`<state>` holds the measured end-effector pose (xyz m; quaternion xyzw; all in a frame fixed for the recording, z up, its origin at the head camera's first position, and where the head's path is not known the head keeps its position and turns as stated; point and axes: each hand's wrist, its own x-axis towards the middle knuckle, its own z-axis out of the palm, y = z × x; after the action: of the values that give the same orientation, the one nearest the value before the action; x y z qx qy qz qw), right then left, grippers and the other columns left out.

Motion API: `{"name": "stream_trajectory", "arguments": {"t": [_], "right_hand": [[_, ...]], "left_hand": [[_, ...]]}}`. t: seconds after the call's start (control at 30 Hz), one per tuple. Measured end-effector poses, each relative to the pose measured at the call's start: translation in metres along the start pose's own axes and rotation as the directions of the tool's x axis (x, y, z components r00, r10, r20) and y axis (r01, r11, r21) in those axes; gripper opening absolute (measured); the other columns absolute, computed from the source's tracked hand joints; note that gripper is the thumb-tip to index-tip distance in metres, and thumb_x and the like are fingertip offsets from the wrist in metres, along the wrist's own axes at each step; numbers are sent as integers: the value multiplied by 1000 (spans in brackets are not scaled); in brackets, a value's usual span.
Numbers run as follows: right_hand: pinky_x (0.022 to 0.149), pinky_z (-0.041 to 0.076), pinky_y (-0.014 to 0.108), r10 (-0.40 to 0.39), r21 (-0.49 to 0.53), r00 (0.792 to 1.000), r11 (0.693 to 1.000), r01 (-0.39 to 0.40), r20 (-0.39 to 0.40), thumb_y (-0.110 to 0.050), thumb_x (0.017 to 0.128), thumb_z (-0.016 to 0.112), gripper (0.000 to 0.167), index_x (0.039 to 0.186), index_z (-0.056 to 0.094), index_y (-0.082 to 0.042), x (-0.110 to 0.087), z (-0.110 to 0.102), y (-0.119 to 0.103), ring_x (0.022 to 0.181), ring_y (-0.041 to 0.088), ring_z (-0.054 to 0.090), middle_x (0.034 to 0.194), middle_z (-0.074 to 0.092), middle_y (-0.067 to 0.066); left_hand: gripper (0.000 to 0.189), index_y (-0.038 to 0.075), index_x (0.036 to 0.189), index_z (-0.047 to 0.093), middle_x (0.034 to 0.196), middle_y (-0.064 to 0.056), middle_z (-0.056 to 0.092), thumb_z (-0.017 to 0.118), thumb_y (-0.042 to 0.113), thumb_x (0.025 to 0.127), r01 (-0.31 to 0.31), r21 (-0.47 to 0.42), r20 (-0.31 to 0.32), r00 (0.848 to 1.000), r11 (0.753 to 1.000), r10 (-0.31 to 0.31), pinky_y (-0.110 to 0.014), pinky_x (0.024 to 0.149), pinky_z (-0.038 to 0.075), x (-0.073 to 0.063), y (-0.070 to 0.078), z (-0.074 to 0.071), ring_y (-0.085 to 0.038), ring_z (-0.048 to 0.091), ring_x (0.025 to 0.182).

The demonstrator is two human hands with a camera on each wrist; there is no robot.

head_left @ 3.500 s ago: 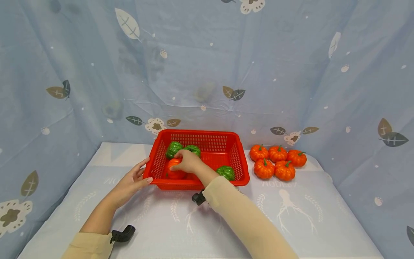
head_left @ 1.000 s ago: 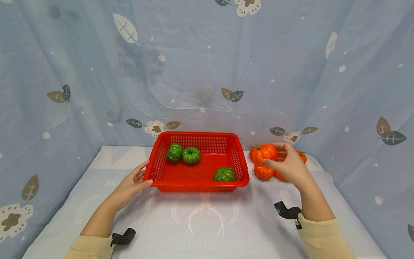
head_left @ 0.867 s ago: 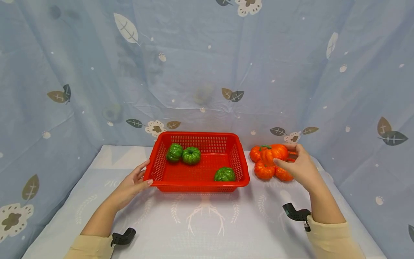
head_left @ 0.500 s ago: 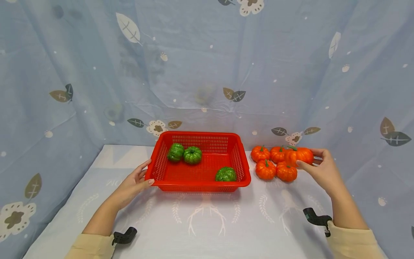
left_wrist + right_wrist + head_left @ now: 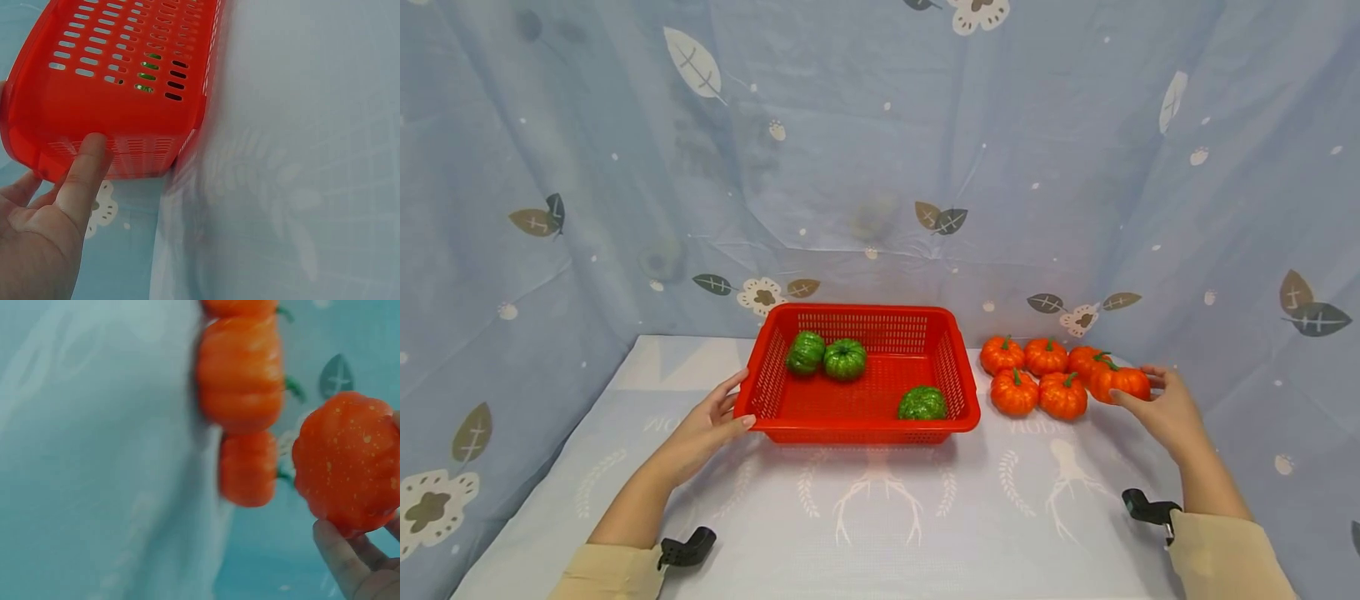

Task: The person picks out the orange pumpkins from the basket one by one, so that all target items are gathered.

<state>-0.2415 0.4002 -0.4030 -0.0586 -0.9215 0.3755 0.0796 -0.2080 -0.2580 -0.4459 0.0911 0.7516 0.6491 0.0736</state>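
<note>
A red plastic basket (image 5: 880, 430) with perforated walls has three green pumpkins inside: two pumpkins (image 5: 845, 360) side by side at the back left, and one pumpkin (image 5: 922, 403) at the front right. My left hand (image 5: 703, 433) touches the basket's left front corner; its straight thumb (image 5: 84, 178) lies against the wall in the left wrist view. At the far right, my right hand (image 5: 1168, 412) holds an orange pumpkin (image 5: 1118, 384) with a green stem, thumb on the near side. In the right wrist view this pumpkin (image 5: 350, 462) shows its speckled underside, apart from the table.
Several orange pumpkins stand grouped right of the basket: a front pumpkin (image 5: 1013, 392), a back-left pumpkin (image 5: 1000, 356) and others. The rearmost right pumpkin (image 5: 1084, 360) is partly behind the held one. A patterned blue curtain (image 5: 880, 167) encloses the white-covered table (image 5: 880, 533).
My right hand has carried the orange pumpkin out of the basket, rightward over the group, and lowered it toward the table at the group's right end. The left hand has stayed at the basket.
</note>
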Motion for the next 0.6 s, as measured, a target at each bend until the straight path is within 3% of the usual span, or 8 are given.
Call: {"name": "stream_trajectory", "arguments": {"t": [0.33, 0.6], "right_hand": [[92, 47, 62, 39, -26, 998, 999, -38, 54, -40, 93, 68, 84, 146, 30, 13, 12, 9, 32, 115, 53, 44, 138, 36, 41], [96, 41, 66, 110, -45, 990, 993, -106, 90, -43, 89, 73, 91, 146, 27, 12, 15, 12, 48, 119, 55, 41, 138, 36, 40]], "left_hand": [[86, 17, 162, 12, 158, -25, 28, 66, 15, 95, 22, 30, -10, 1000, 999, -22, -35, 98, 51, -2, 4, 0, -48, 36, 140], [85, 16, 162, 12, 157, -26, 29, 65, 13, 95, 16, 10, -6, 1000, 1000, -16, -30, 96, 51, -1, 3, 1, -48, 35, 140]]}}
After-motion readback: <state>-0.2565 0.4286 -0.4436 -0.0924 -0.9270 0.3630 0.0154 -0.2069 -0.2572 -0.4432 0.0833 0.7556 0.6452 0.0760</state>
